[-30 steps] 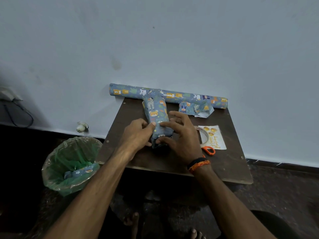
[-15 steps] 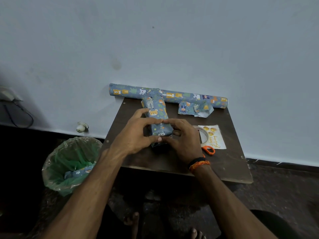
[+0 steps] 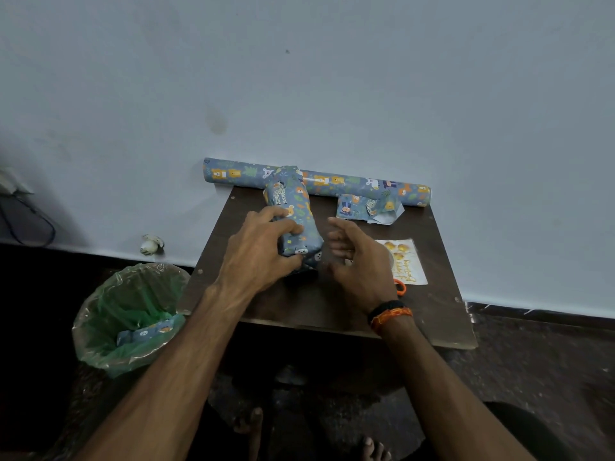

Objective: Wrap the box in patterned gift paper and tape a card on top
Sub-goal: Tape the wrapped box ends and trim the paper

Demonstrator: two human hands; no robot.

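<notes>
Now the left hand (image 3: pixel 259 251) grips the near end of the wrapped box (image 3: pixel 294 214); the right hand (image 3: pixel 357 261) is let go, fingers loose, just right of the box and apart from it. The box's long axis runs away from the person, tilted slightly left, far end touching the paper roll (image 3: pixel 349 184). The card (image 3: pixel 407 261) lies right of the box, nearer the right hand.

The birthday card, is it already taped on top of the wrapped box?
No, the birthday card lies on the table, right of the wrapped box.
</notes>
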